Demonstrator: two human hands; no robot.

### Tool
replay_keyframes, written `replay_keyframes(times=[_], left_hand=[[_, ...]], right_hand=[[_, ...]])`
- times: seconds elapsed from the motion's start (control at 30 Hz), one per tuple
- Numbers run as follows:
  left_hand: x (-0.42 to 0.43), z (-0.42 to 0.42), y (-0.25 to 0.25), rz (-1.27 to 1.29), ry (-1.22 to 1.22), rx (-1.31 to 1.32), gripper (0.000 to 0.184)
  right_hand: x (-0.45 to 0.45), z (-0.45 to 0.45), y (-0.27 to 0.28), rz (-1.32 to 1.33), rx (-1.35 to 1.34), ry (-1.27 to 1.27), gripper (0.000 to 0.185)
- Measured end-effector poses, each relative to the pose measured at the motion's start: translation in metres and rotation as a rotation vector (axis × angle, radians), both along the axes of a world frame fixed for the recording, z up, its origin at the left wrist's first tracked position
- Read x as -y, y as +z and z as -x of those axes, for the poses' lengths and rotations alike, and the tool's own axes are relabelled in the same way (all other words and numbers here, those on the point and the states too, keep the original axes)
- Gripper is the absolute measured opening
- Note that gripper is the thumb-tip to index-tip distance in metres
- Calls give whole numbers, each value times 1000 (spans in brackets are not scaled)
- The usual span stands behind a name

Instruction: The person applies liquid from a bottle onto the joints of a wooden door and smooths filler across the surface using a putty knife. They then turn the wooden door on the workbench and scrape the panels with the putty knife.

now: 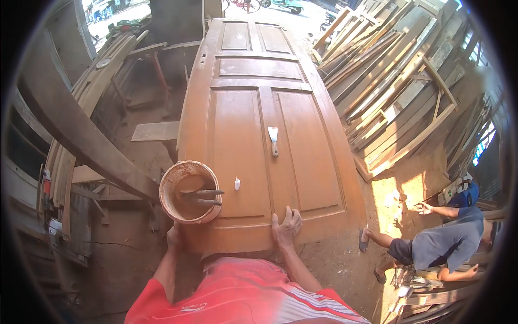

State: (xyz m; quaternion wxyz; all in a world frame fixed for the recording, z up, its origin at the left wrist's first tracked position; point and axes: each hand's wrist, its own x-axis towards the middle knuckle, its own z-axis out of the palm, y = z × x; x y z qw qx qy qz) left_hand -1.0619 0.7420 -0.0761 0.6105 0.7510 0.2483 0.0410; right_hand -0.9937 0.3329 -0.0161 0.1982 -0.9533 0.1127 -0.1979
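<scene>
A brown panelled wooden door (pixel 243 124) lies flat in front of me. My right hand (pixel 287 227) rests on its near end, fingers stretched over the surface and a little apart, holding no tool. My left hand (pixel 174 236) is at the near left corner, just below a bucket; its fingers are mostly hidden, so its grip does not show. That stained bucket (pixel 167 202) stands on the door's left edge with brownish contents and two handles (pixel 208 197) sticking out. A putty knife (pixel 273 141) and a small white tube or bottle (pixel 237 184) lie on the panels.
Wooden planks and frames (pixel 388 81) lean along the right side. More boards (pixel 102 81) line the left, near a curved dark beam (pixel 81 129). At the lower right, another person (pixel 448 237) in a grey shirt is on the sunlit floor. Bikes (pixel 283 5) stand beyond the far end.
</scene>
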Motion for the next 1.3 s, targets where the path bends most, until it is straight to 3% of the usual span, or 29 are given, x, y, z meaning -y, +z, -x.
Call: replay_keyframes(times=[0.33, 0.43, 0.63, 0.9, 1.23, 1.3], left_hand=[[-3, -2, 1, -35, 22, -117, 77], [-5, -1, 2, 55, 20, -109, 78], [3, -2, 11, -37, 37, -135, 74], [3, 0, 5, 92, 71, -69, 75], [0, 0, 12, -46, 77, -168, 76], [0, 1, 15, 67, 51, -163, 84]], right_hand=[[1, 0, -3, 7, 20, 9, 64], [1, 1, -3, 6, 21, 9, 64], [3, 2, -2, -9, 8, 32, 65], [4, 8, 1, -11, -23, 69, 67], [5, 10, -2, -15, -20, 65, 68], [6, 10, 0, -43, -35, 86, 67]])
